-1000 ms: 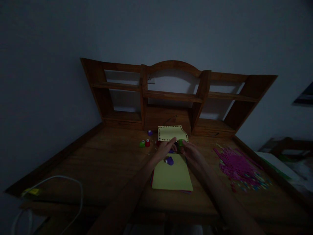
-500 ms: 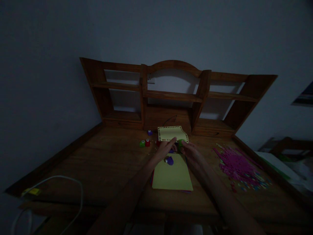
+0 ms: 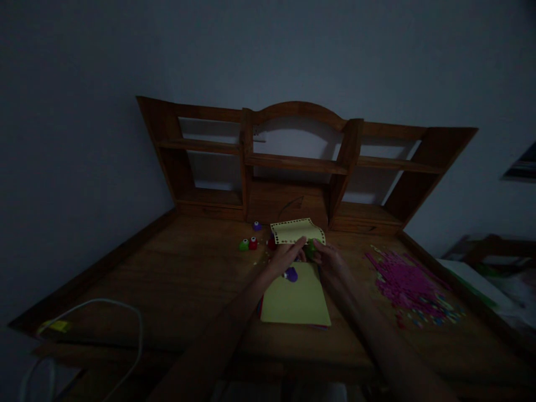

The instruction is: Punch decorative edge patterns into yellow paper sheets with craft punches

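Observation:
A yellow paper sheet (image 3: 296, 230) with small holes punched along its edges is held up above the desk. My left hand (image 3: 288, 254) pinches its near edge between thumb and fingers. In my right hand (image 3: 329, 257) is a green craft punch (image 3: 310, 249), set at the sheet's near right edge. Below the hands lies a stack of coloured paper (image 3: 295, 301), yellow on top, with a purple craft punch (image 3: 290, 274) resting on it. A red punch (image 3: 271, 243) shows partly beside my left hand.
A green punch (image 3: 244, 244), a red punch (image 3: 253, 243) and a purple punch (image 3: 257, 226) stand left of the sheet. Pink paper strips (image 3: 404, 282) and small punched bits lie at right. A wooden shelf (image 3: 293, 163) runs along the back; a white cable (image 3: 140, 329) hangs at front left.
The sheet has shifted slightly right and down and tilted a little. Both hands stay close together, the right fingers now more closely around the green punch.

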Available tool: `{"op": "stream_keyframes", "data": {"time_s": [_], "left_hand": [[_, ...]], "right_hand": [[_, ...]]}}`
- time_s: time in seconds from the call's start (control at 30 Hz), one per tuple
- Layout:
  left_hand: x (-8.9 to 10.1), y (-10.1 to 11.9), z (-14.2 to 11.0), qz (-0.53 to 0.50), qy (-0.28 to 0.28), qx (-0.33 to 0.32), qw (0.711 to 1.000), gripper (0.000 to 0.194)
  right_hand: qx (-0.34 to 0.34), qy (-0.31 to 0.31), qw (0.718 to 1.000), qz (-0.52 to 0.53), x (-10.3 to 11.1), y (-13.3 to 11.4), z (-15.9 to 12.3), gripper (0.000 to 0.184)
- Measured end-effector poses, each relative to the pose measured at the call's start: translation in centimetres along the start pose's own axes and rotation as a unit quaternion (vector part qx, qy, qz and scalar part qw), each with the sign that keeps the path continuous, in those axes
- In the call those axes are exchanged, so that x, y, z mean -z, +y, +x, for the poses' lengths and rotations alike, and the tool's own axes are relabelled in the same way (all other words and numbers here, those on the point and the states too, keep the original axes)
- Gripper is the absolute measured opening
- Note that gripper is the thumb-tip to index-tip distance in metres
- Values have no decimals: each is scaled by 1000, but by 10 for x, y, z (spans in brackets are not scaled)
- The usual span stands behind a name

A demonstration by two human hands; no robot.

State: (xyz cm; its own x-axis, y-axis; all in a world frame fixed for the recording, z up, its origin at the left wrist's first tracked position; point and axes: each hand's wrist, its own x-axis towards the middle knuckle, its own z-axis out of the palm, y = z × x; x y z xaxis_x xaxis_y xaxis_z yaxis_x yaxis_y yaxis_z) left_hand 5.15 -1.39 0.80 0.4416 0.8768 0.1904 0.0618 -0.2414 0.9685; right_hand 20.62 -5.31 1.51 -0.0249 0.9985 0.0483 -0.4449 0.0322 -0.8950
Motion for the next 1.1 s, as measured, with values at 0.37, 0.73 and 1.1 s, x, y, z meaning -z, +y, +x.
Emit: {"op": "stream_keyframes", "data": {"time_s": [0.37, 0.73, 1.1], "left_hand": [[7, 9, 6, -116, 85, 10, 990, 56], [14, 10, 8, -113, 109, 13, 988, 57], [15, 12, 7, -66, 128, -7, 990, 59]], "right_hand": [[-19, -6, 1000, -16, -22, -9, -17, 27], [-38, -10, 999, -18, -21, -15, -23, 25], [-45, -41, 998, 22, -9, -8, -10, 15]]}}
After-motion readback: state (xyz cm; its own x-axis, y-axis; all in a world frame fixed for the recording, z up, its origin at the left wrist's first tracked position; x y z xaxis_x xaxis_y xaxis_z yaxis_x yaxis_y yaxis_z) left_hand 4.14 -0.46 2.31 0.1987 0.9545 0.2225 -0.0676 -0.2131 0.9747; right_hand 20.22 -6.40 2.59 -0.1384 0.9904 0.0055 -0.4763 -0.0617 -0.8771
